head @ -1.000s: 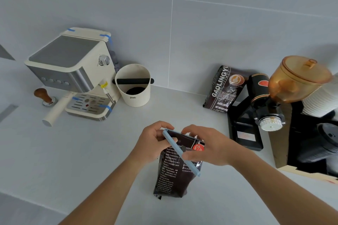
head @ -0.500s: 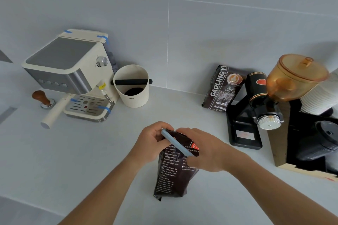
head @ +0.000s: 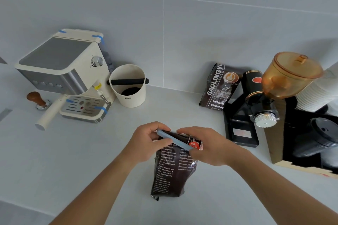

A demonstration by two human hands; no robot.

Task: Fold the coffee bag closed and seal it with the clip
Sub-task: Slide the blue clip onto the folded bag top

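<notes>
A dark coffee bag (head: 172, 170) with white print stands on the grey counter in front of me, its top folded over. A long light-blue clip (head: 173, 139) lies across the folded top, slanting down to the right. My left hand (head: 146, 142) pinches the clip's left end and the bag's top corner. My right hand (head: 208, 145) covers the clip's right end and presses on the fold. The clip's far end is hidden under my right fingers.
A cream espresso machine (head: 64, 75) stands at the back left with a tamper (head: 36, 97) beside it. A cream knock box (head: 129, 86) sits to its right. A second coffee bag (head: 217, 87), a black grinder (head: 256, 104) with amber hopper and stacked cups (head: 318, 91) fill the right.
The clip has swung flatter across the bag's folded top, and my right hand has slid over its right end. The left hand keeps its grip.
</notes>
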